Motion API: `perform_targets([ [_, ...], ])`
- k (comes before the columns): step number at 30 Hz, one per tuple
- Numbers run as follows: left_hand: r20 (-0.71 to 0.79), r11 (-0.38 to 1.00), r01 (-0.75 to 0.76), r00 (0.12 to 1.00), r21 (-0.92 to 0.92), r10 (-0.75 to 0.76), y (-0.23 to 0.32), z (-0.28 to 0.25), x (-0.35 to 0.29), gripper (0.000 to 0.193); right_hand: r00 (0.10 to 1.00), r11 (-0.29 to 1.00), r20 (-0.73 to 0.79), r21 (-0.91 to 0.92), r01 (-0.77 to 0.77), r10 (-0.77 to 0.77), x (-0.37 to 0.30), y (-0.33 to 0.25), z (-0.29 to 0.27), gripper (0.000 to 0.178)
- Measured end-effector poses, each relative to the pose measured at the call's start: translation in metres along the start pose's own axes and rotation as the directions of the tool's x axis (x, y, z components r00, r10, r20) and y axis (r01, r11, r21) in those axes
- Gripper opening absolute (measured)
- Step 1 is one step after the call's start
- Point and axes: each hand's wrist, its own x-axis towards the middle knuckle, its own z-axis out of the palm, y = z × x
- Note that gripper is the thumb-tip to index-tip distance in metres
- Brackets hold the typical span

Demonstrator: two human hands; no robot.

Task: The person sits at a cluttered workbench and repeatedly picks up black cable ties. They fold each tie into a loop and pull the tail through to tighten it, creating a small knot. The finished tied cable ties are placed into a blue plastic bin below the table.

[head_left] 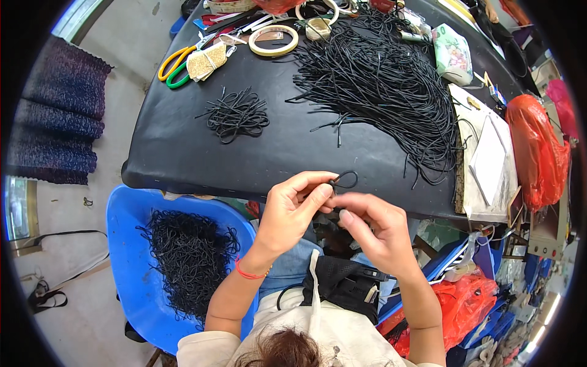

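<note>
Black cord [356,178], one: probably light, limp, best gripped at the loop's near-left base; left hand [295,207] pinching there; right hand [374,225] working alongside, grip unclear.

Black-covered worktable [171,150], rounded near-left corner. Pale grey floor [131,104] at left, some dark specks. Dark blue textured curtain [58,113] far left. Bright window [17,211] below it, tan frame. White light strips [552,309] lower right, rim-bent. Cluttered right background, detail unclear.
</note>
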Motion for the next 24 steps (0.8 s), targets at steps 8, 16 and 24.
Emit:
perform_targets([
  [8,-0.035,0.969,0.047,0.998,-0.241,-0.057,0.002,0.004,-0.001,0.018,0.989,0.983,-0.085,0.148,-0.105,0.119,0.001,0.005,0.002,0.012],
  [16,-0.212,0.915,-0.218,0.930,0.339,0.300,-0.005,0.023,-0.013,0.014,0.953,0.988,-0.263,0.014,-0.154,0.152,0.007,0.005,0.016,0.008],
  [24,-0.039,0.961,-0.169,0.982,0.220,0.182,-0.001,0.014,-0.021,0.035,0.992,0.985,-0.120,-0.156,-0.067,0.049,0.009,0.011,0.008,0.008],
])
